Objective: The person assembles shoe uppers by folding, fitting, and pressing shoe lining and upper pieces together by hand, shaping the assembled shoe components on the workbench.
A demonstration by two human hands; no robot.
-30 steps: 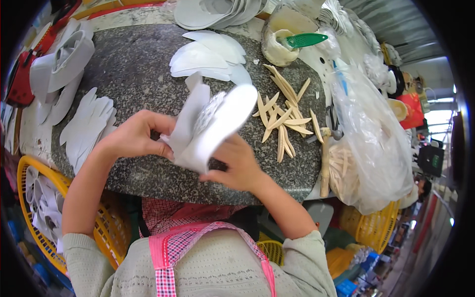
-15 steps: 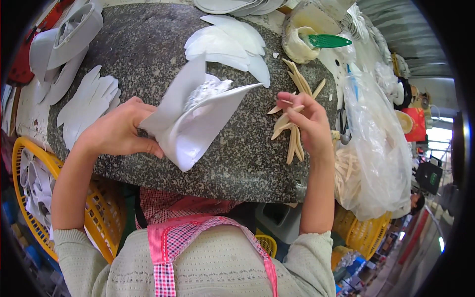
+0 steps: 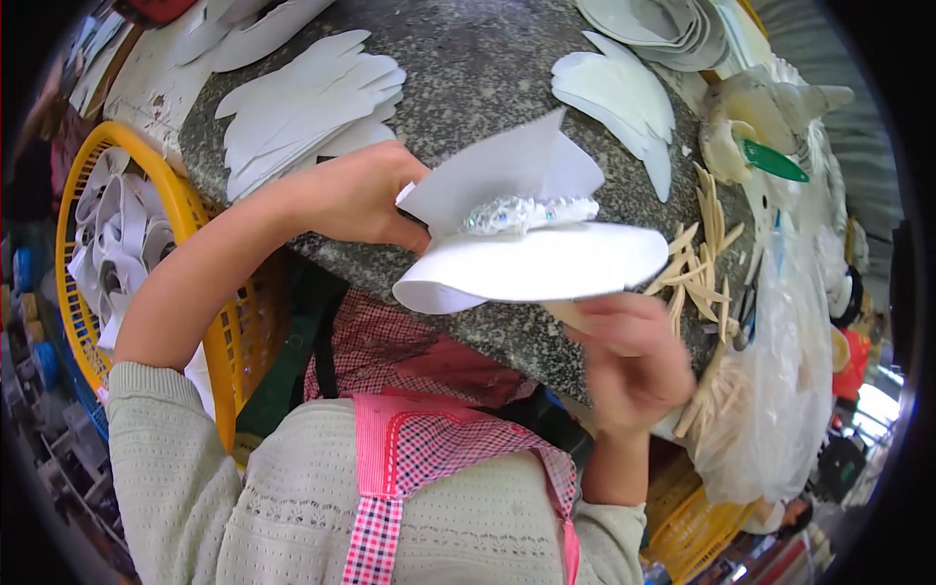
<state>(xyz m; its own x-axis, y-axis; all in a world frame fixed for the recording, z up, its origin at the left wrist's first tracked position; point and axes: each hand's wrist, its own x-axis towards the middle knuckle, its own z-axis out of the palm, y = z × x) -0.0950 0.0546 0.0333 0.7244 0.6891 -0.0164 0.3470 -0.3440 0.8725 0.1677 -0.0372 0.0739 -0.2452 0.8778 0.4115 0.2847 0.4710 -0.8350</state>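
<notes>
Left hand (image 3: 356,200) grips white paper craft (image 3: 526,239); yellow basket (image 3: 210,249) holds white cutouts (image 3: 122,244).

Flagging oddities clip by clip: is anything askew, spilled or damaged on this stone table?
Only one thing: the wooden sticks lie scattered criss-cross near the table's right edge, not bundled. The left hand holds the white folded paper piece intact, and the white cutouts lie stacked.

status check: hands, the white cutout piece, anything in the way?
Left hand pinching folded white foam cutout with sparkly trim. Right hand under its rim, blurred, grasp unclear. Wooden sticks scattered beside it.
</notes>
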